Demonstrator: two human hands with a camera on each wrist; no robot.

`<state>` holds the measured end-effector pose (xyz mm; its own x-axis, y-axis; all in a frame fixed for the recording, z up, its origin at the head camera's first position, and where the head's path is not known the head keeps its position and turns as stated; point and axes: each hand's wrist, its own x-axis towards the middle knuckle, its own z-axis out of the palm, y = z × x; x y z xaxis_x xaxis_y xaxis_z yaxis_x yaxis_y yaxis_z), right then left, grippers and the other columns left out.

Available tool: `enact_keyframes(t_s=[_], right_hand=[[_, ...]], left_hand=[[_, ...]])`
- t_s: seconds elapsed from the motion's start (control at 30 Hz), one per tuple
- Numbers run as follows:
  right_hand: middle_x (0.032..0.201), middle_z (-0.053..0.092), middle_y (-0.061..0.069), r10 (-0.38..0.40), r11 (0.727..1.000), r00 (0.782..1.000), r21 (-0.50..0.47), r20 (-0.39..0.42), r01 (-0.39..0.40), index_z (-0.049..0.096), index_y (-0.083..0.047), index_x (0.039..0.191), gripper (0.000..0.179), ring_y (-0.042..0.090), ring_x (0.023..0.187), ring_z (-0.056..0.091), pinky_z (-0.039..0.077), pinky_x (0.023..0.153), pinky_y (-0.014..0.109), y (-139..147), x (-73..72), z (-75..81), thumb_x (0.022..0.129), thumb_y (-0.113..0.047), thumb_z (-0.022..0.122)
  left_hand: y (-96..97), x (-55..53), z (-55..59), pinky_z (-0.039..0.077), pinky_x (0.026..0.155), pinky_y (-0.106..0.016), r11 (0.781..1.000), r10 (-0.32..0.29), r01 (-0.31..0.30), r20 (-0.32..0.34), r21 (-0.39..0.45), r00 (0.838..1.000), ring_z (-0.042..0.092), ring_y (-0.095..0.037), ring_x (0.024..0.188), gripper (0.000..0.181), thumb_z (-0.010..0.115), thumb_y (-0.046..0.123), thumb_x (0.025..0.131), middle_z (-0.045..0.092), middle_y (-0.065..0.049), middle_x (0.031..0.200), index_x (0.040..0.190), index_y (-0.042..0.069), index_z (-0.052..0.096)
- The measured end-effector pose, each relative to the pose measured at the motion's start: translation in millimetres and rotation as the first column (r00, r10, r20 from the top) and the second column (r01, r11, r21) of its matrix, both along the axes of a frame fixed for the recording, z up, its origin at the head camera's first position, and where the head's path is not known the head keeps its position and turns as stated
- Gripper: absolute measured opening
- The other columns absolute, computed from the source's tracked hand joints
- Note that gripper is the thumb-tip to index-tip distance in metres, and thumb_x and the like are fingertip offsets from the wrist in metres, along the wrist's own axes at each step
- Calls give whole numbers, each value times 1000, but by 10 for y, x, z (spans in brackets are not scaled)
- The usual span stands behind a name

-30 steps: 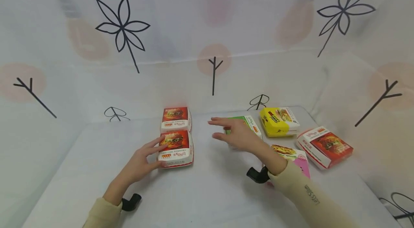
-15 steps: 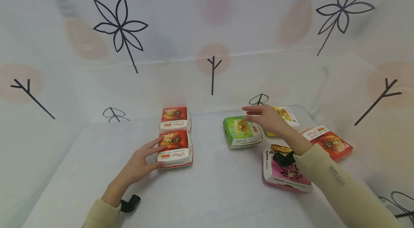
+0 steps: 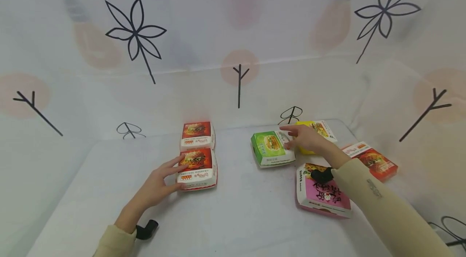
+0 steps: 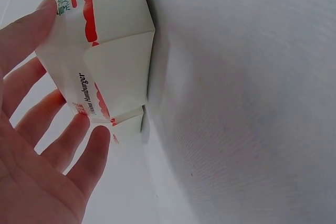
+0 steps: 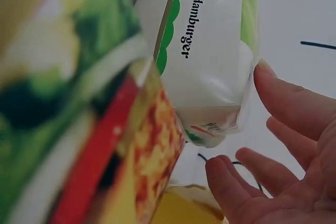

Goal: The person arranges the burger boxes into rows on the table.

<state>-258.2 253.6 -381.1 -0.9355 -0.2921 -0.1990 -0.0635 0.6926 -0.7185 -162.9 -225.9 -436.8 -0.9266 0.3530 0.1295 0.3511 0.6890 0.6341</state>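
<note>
Fingers spread, left hand touches red-and-white hamburger box; right hand, also spread, apparently reaches for green hamburger box, needing a grip.

Glossy paper green box, smooth paper pink box, matt white cloth

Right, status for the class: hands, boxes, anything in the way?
Left hand touching near red box. Right hand at right end of green box. Yellow box close by, possibly in the way.
</note>
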Motion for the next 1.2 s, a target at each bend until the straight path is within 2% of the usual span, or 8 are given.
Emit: enact_keyframes(t_s=[0.33,0.6,0.8,1.03,1.2], right_hand=[[150,42,25,32,999,998,8,52,-33,46,-4,148,63,44,138,37,29,112,58,9,-45,-59,92,-18,71],[150,43,25,33,998,998,55,62,-36,46,-5,149,62,43,137,39,30,112,58,-47,-69,-37,94,-20,70],[148,45,23,34,998,999,59,41,-36,47,-5,148,61,40,135,41,29,111,59,-143,-143,-59,93,-19,70],[152,42,21,19,1000,999,17,46,-19,44,-6,150,64,39,138,39,28,113,58,-297,-205,-92,93,-20,71],[152,40,23,10,1000,999,-5,54,-10,40,-5,152,67,39,140,37,31,112,56,-393,-262,-106,94,-21,70]], left_hand=[[-6,16,-22,36,104,-66,1000,3,-3,-21,0,1000,34,-38,142,59,84,31,81,38,-1,157,136,19,64],[1,-2,-21,37,103,-66,1000,-2,1,-26,-12,1000,33,-37,143,58,83,32,81,38,0,158,135,21,64],[5,0,-18,36,103,-67,1000,2,-2,-19,-15,1000,33,-38,142,58,83,31,81,38,-1,158,135,21,64],[-4,8,-16,37,102,-67,1000,-1,0,-44,-26,999,35,-39,141,58,84,33,81,39,-1,157,135,21,65],[0,-22,60,37,103,-66,999,-24,22,-84,-26,996,36,-37,141,57,84,33,81,39,-2,157,133,20,66]])
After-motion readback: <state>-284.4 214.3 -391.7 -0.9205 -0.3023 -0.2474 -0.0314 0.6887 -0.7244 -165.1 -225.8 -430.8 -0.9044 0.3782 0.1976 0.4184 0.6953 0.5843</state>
